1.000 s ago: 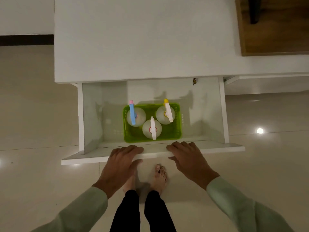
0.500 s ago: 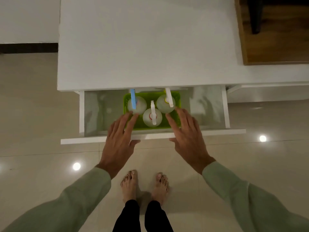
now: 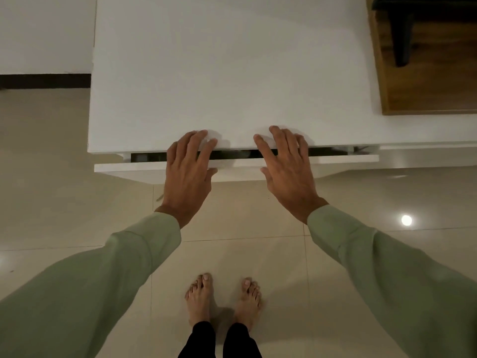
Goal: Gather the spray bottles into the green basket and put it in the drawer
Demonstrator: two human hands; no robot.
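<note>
The drawer (image 3: 335,159) is now nearly shut: a second ago it stood fully out with the green basket and three spray bottles plainly visible inside; half a second ago it was about half in. Only a narrow dark slot remains between its front panel and the edge of the white surface (image 3: 232,73). The basket and bottles are no longer visible, and by judgement they lie inside the drawer under the surface. The gathering and placing appear done, and only the last bit of closing travel is left.

The left hand (image 3: 187,171) lies flat over the drawer front, palm down, fingers (image 3: 192,143) extended and slightly spread, tips reaching across the slot onto the surface edge. The right hand (image 3: 286,167) mirrors it to the right, fingers (image 3: 281,140) likewise straight, loosely spread and holding nothing. Both hands have followed the drawer inward. Both sleeves (image 3: 387,254) run out toward the cabinet with arms extended. Bare feet (image 3: 198,295) stand on the tiled floor (image 3: 51,202), well apart from the drawer front.
</note>
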